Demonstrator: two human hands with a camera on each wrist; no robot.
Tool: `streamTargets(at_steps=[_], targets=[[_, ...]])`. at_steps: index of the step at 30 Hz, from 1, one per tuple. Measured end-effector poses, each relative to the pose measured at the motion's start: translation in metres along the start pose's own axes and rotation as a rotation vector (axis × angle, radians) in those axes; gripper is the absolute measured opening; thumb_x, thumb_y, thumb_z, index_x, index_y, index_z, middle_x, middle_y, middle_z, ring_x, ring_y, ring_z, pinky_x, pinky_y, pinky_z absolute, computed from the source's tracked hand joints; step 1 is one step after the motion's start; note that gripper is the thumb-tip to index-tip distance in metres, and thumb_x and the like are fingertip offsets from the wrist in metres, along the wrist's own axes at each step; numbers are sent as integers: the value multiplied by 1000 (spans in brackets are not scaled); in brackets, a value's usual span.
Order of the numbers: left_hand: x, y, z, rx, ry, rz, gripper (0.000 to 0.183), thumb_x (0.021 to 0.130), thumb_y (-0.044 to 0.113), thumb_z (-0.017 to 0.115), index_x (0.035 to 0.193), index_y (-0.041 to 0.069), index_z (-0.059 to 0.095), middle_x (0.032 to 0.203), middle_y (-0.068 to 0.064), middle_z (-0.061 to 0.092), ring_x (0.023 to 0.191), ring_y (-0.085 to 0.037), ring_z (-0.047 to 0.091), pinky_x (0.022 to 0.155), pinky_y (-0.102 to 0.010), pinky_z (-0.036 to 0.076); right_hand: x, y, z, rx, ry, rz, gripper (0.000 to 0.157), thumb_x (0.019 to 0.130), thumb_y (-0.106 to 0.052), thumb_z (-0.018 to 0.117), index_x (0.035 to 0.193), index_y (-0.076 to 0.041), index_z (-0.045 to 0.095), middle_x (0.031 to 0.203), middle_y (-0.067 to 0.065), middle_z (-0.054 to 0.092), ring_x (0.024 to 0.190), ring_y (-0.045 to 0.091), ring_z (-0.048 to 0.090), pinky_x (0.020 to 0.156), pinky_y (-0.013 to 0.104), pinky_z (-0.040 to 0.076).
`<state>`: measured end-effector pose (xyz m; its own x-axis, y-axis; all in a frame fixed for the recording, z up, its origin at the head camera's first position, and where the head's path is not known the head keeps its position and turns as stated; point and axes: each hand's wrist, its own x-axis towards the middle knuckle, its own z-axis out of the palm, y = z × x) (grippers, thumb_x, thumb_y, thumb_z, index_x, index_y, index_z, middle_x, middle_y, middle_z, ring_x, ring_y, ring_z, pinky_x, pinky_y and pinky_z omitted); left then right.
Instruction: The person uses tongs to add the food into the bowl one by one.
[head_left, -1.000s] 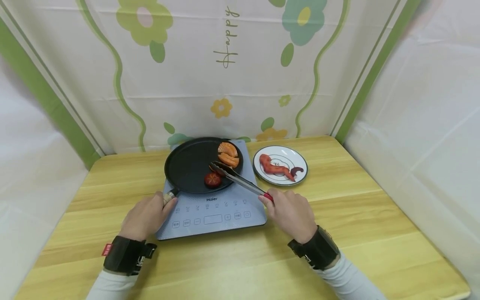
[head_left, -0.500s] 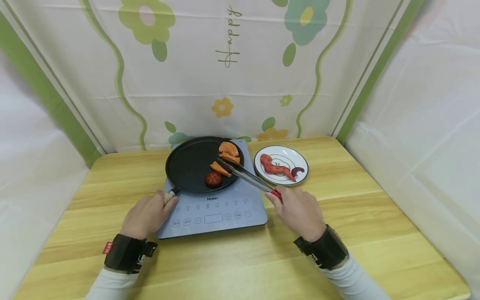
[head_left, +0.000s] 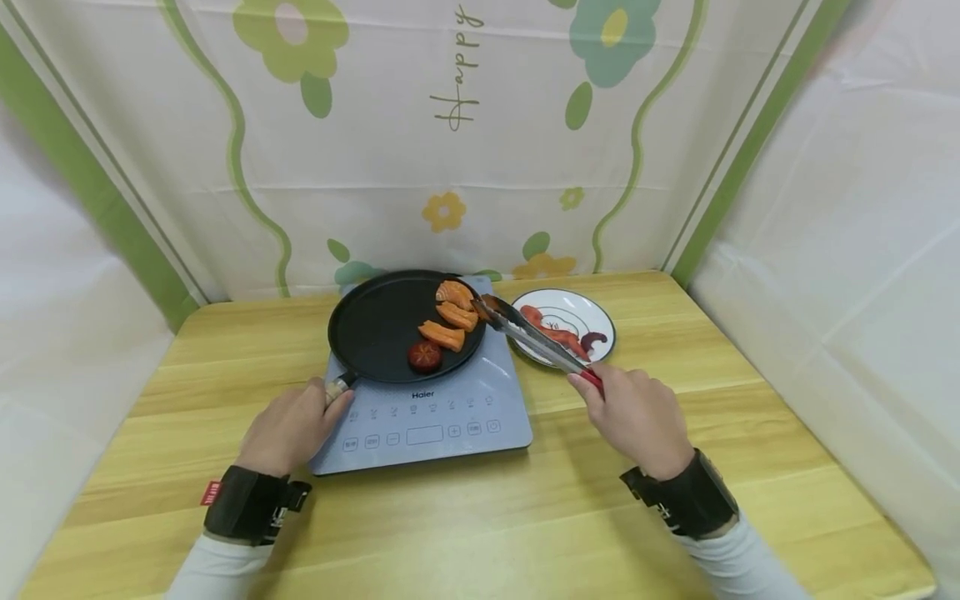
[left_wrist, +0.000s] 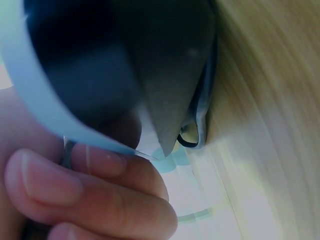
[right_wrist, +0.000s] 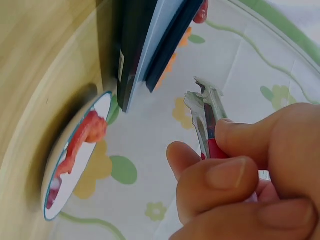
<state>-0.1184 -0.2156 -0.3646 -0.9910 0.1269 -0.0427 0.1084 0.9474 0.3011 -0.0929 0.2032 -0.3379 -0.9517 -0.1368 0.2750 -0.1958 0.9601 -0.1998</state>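
My left hand (head_left: 294, 423) grips the handle (head_left: 341, 386) of a round black frying pan (head_left: 375, 333). On the pan's right side lie three orange salmon-like pieces (head_left: 442, 335) and a dark red tomato slice (head_left: 425, 357). My right hand (head_left: 637, 417) holds metal tongs (head_left: 546, 348) by their red grips. Their tips hang just past the pan's right rim, near the plate (head_left: 581, 305); in the right wrist view the tongs' arms (right_wrist: 202, 117) stand close together, and no food shows between them. A reddish wing-shaped piece (right_wrist: 80, 140) and a dark curved piece (head_left: 594, 342) lie on the plate.
Beneath the pan is a grey Haier induction cooktop (head_left: 420, 462) with touch buttons. It stands on a wooden table (head_left: 480, 533), close to a flowered curtain (head_left: 375, 167) at the back. White cloth sides (head_left: 847, 250) rise left and right.
My right hand has moved the tongs right, off the pan toward the plate. The nearest orange piece, covered by the tongs at first, now lies uncovered above the tomato slice. My left hand stays put.
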Motion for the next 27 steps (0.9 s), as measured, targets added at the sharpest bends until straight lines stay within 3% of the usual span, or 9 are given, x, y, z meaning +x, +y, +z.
streamTargets(at_steps=[8, 27], targets=[[-1, -1, -1, -4, -2, -3, 48, 99, 50, 40, 92, 4, 46, 68, -6, 41, 57, -19, 44, 51, -32, 31, -1, 7, -10, -11, 43, -14, 52, 95, -64, 33, 76, -18, 46, 54, -3, 35, 42, 14, 35, 40, 32, 26], [0, 0, 0, -5, -8, -9, 49, 99, 52, 40, 94, 4, 46, 69, -6, 41, 59, -20, 44, 52, -33, 32, -6, 25, -24, -40, 78, 7, 52, 95, -63, 37, 73, -16, 42, 56, -4, 30, 43, 13, 29, 40, 30, 20]])
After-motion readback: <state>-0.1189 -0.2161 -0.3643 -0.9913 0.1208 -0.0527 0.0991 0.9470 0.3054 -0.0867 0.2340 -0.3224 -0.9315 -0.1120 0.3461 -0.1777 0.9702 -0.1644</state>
